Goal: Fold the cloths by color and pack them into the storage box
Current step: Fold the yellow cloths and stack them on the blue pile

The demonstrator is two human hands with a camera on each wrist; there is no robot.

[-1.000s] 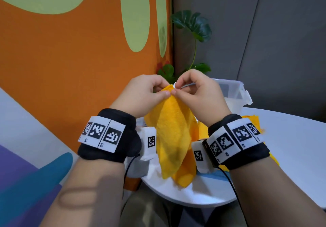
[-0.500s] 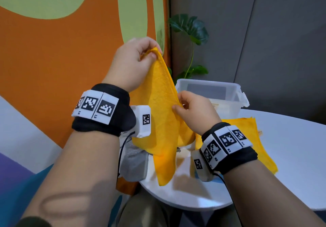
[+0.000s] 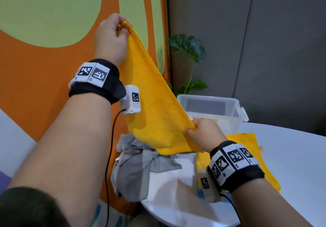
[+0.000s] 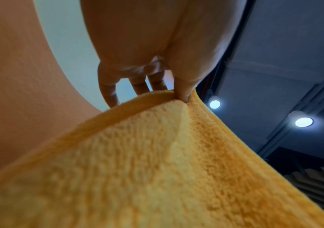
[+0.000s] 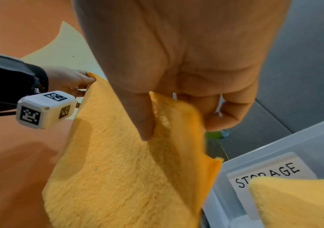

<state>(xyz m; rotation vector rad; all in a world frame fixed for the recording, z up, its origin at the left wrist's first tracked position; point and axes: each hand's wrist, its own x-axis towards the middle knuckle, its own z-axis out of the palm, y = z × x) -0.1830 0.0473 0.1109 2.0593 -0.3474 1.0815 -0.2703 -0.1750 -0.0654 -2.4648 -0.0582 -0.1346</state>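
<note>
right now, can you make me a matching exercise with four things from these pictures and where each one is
Things:
1. spread yellow terry cloth
2. crumpled grey cloth
3. clear plastic storage box
4. flat yellow cloth

Places:
A. flat on the white table, under the right wrist
B. far side of the table, by the plant
C. held in the air between left hand and right hand
D. heaped at the table's left edge

Pairs: 1-C, 2-D, 3-B, 4-A

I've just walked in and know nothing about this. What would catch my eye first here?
A bright yellow cloth stretched taut in the air, the left hand pinching one corner up high and the right hand gripping another corner lower down. Beneath it a crumpled grey cloth lies at the white table's edge. Behind stands a clear storage box.
</note>
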